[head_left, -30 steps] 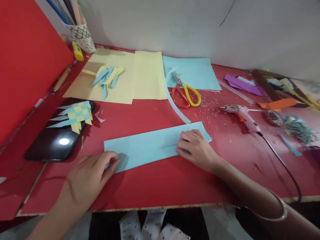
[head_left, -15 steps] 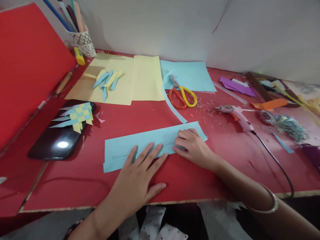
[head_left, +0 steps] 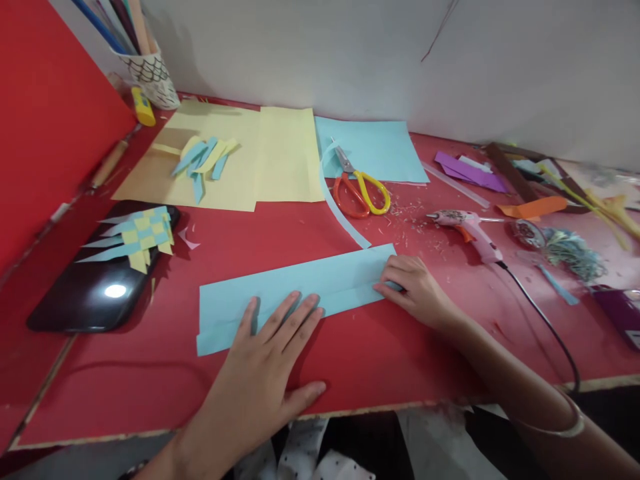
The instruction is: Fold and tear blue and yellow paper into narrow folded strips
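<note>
A light blue paper strip (head_left: 295,283) lies across the red table in front of me, its near edge folded over. My left hand (head_left: 273,347) rests flat on its left half, fingers spread. At the strip's right end, my right hand (head_left: 413,290) has its fingers curled and pressed together on the folded edge. A narrow curved blue strip (head_left: 345,217) touches or nearly touches the far edge of the paper. Scissors (head_left: 360,187) with one red and one yellow handle lie behind it, partly over a blue sheet (head_left: 380,150).
At left, a woven paper piece (head_left: 145,233) lies on a black phone (head_left: 95,293). Cut strips (head_left: 205,160) sit on yellow paper (head_left: 285,160). A pink glue gun (head_left: 465,230) with a cable lies at right, near a brown frame (head_left: 515,173). A pen cup (head_left: 155,80) stands at back left.
My right hand has slid right along the folded edge to the strip's right end. My left hand stays flat on the paper. The view has shifted slightly.
</note>
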`<state>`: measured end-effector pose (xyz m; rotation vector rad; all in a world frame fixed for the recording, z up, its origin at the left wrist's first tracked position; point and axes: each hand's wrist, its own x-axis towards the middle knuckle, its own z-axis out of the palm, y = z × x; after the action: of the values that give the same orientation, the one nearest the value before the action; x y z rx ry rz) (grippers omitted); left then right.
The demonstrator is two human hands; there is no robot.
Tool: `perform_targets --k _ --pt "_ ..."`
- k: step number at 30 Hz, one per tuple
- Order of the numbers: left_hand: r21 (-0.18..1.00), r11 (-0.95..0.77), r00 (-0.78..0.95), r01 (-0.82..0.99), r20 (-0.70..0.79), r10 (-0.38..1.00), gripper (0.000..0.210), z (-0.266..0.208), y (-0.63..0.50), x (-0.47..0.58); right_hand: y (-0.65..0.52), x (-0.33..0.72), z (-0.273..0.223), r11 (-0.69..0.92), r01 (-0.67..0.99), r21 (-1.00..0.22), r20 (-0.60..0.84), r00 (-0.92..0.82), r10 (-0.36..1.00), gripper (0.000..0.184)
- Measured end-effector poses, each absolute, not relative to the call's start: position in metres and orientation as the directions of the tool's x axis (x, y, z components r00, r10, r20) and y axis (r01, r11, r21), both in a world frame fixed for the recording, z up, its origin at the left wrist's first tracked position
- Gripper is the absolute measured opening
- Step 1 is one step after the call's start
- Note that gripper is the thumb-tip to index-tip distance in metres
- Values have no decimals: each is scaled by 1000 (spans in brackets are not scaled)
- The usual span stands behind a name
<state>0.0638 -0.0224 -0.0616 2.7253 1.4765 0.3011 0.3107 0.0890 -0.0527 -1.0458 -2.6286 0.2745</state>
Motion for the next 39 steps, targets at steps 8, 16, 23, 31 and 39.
perform_targets --k 8,16,23,31,39 --pt "110 -550 534 828 146 833 62 -62 -21 64 94 318 -53 701 659 -273 203 -673 711 36" --pt "62 -545 532 836 151 833 64 -62 -27 56 97 316 -49 702 667 -250 158 -687 709 42" --pt "22 -506 493 862 191 849 63 -66 -39 50 95 315 -50 701 678 -223 158 -684 712 43" --pt "8 -474 457 880 252 853 70 -72 -57 32 94 315 -50 692 694 -199 144 -678 721 43" --pt "-60 -410 409 910 292 865 76 -83 -81 0 93 315 -52 697 696 -171 172 -676 717 42"
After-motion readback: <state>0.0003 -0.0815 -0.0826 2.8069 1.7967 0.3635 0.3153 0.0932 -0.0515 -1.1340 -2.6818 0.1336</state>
